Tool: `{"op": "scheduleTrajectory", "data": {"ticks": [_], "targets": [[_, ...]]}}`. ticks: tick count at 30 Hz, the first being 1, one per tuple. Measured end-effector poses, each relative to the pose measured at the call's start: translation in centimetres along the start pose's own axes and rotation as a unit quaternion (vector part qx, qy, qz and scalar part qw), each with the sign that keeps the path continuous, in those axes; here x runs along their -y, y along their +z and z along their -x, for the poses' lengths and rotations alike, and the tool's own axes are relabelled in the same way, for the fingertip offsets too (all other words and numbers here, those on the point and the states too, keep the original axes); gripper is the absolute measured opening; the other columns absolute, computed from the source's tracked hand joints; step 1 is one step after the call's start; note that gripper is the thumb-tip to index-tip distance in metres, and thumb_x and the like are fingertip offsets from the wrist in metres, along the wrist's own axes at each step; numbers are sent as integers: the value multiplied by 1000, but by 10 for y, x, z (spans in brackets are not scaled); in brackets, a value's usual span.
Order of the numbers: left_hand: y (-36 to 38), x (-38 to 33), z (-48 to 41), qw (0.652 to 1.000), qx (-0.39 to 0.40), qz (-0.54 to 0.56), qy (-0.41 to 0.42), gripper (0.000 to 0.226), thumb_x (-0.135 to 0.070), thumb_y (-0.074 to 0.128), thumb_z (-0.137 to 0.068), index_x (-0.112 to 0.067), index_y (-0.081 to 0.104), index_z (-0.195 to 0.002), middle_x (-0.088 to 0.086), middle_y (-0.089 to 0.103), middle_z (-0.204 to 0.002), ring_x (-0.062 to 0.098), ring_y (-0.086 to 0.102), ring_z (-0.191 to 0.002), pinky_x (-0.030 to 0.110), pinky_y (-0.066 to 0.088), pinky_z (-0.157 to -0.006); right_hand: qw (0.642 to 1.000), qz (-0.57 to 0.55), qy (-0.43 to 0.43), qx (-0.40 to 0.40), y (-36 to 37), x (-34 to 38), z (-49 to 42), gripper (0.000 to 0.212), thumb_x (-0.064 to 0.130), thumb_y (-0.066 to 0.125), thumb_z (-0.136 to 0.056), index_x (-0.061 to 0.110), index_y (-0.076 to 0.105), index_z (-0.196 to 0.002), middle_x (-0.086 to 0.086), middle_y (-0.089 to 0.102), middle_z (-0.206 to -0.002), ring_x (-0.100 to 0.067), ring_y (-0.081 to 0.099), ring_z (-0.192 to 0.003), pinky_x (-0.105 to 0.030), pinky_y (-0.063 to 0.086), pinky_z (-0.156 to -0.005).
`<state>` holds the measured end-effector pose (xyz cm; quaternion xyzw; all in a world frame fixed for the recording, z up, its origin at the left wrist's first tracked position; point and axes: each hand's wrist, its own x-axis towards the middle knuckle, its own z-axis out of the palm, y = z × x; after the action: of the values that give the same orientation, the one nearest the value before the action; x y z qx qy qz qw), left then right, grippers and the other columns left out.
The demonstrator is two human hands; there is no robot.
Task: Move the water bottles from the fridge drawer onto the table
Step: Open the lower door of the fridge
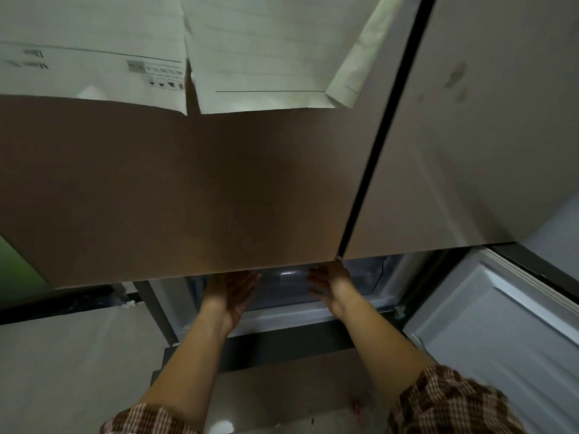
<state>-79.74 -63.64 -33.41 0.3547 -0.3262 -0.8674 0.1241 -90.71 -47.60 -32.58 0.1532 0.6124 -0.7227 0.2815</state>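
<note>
- Flanking one translucent fridge drawer (282, 285), the left hand (233, 292) and the right hand (329, 289) sit level with each other inside the lower compartment, one at each side of the drawer front
- Fingers on the left hand are straight, the palm turned toward the right hand, and it has hold of nothing; the blur hides whether it touches the drawer
- Fingers on the right hand are loosely spread and point at the drawer front, wrapped round nothing
- Between the two hands the drawer front is cloudy and smeared, with one bright glint; the water bottles cannot be made out or counted behind it
- Two closed upper doors hang straight above the hands: a brown door (188, 189) over both, a paler door (470, 151) up and to the right of the right hand; their lower edges block the view of most of the compartment
- Two printed sheets (87, 57) (260, 51) and one curled strip (354, 64) lie on the brown door, well above the hands
- One open lower door (501, 339), white lining showing, stands just right of the right forearm
- Two checked sleeves (147, 421) (454, 405) cover the arms nearer the camera than the wrists
- Pale floor (62, 355) lies left of the left forearm
</note>
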Motion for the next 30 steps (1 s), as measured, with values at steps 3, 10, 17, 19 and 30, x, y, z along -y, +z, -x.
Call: {"op": "scheduleTrajectory", "data": {"ticks": [3,10,17,19,30], "targets": [[-3,-1,-2,1000,1,6,4,25,-31,48,-98,-15,61,-111,15,66,-118,35,61,-111,42,46,-100,987,-161,5,15,-2,4,-6,26,25,32,-105,10,51,-114,-16,59,-105,-36,57,-112,-46,48,-92],[-12,5,-3,997,35,-63,-29,23,-31,48,-98,-25,60,-116,0,68,-116,20,63,-110,41,41,-93,991,-115,-4,64,-9,1,-1,21,26,39,-103,18,55,-93,-7,64,-90,-21,62,-84,-46,44,-87],[-10,12,10,999,26,-42,-23,24,-35,43,-99,-24,63,-92,1,69,-99,16,63,-97,28,41,-68,994,-76,11,78,-10,-1,3,24,30,51,-98,19,56,-119,-4,62,-100,-15,60,-87,-45,39,-89],[-12,16,20,997,13,-65,-31,28,-43,44,-98,-24,64,-103,4,71,-105,14,63,-92,25,43,-62,994,-73,12,83,-16,-5,14,23,29,50,-99,19,57,-119,-4,62,-100,-18,59,-98,-47,35,-97],[-37,61,94,991,-54,-120,2,46,-46,42,-98,-9,66,-113,7,73,-99,19,64,-91,30,47,-69,994,-98,10,52,-65,-43,88,48,25,52,-98,4,41,-139,-14,61,-113,-24,61,-103,-33,44,-102]]}}
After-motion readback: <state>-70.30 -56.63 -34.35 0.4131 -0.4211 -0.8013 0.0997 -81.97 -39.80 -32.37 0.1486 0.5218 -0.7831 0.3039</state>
